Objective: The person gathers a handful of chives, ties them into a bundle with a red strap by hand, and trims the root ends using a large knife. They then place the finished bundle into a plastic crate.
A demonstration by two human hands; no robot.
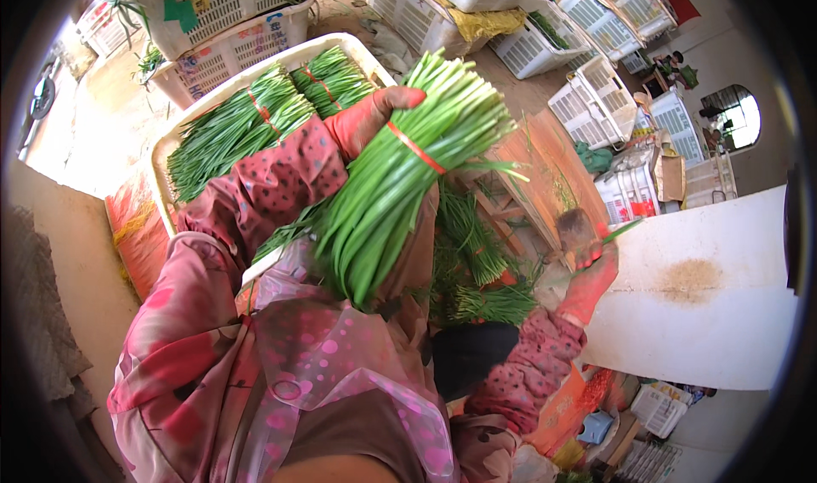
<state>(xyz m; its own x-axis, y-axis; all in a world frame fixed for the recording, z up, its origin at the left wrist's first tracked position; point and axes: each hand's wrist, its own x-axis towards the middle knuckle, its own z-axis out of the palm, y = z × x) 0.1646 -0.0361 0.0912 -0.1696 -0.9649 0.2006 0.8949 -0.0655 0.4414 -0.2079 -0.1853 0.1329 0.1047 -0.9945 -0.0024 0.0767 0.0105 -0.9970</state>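
Observation:
My left hand (370, 116), in a red glove, grips a thick bundle of garlic chives (396, 183) near its pale cut ends. A red band goes around the bundle, and its green leaves hang down over my lap. Out to the right, my right hand (590, 279), also gloved in red, has its fingers closed on a loose green leaf (622, 230). A broad brown blade (576, 226), like a cleaver's, shows right beside those fingers over a wooden bench (552, 164). Whether its handle is in the hand cannot be made out.
A cream plastic tub (159, 157) beside my left arm holds banded chive bundles (233, 132). More chives (494, 304) lie low between me and the bench. Stacked white crates (223, 10) stand ahead; a white panel (696, 291) rises at right. People are in the far background.

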